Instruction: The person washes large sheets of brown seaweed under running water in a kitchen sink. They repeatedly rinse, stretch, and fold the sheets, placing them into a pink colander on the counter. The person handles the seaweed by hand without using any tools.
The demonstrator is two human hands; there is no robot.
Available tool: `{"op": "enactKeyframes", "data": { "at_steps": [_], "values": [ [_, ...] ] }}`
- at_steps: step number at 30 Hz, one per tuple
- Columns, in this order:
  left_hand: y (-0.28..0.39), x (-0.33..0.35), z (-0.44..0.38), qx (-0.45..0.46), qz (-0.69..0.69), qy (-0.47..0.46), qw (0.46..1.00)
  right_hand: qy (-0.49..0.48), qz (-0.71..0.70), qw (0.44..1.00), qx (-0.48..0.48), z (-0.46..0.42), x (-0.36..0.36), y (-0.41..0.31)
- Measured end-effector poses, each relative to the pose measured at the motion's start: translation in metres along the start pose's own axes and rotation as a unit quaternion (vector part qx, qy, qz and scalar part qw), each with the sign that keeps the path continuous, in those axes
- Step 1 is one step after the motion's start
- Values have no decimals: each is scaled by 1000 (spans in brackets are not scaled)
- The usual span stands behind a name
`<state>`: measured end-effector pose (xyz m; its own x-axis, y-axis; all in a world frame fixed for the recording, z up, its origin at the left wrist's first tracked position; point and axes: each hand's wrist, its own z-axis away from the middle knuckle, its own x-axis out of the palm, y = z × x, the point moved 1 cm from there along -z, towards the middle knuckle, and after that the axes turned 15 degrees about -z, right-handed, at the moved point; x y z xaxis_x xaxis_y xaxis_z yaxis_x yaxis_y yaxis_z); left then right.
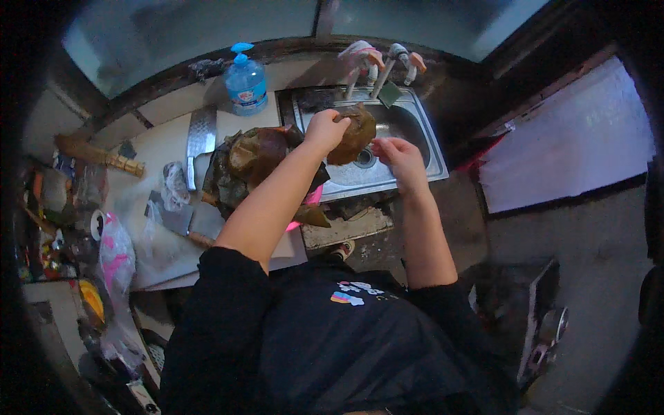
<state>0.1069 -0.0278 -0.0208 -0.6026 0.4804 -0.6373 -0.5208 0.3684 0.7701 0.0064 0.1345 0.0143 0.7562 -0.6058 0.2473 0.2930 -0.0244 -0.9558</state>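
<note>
My left hand (328, 129) grips the left edge of a broad, brownish-green leafy sheet (357, 136), perhaps a large leaf, held over a stainless steel sink (332, 191). Just right of that sheet is my right hand (397, 155), its thumb and fingertips pinched together near the lower right edge; whether they hold a bit of it is too small to tell. Left of the sink, a heap of similar dark brown-green leafy material (254, 155) lies on the counter, partly behind my left forearm. Something pink (314, 196) shows beneath the heap.
Two taps (374, 67) stand behind the sink, with a green scouring pad (389, 94) at its back rim. A blue pump bottle (246, 83), a cleaver (201, 135) and a crumpled plastic bag (176, 184) are on the counter (155, 259). More clutter lies far left.
</note>
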Motion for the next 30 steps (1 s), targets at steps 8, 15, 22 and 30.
{"op": "enactKeyframes", "data": {
  "at_steps": [8,15,22,30],
  "values": [
    [41,-15,69,279,-248,95,923,-61,482,798,-357,18,21,-18],
    [13,-34,90,287,-101,120,945,-154,312,907,-238,2,9,14],
    [7,-44,92,241,-94,91,962,-117,29,993,-12,9,41,19],
    [6,-27,99,120,-216,66,967,83,500,833,-219,-26,-11,2]
  ]
}}
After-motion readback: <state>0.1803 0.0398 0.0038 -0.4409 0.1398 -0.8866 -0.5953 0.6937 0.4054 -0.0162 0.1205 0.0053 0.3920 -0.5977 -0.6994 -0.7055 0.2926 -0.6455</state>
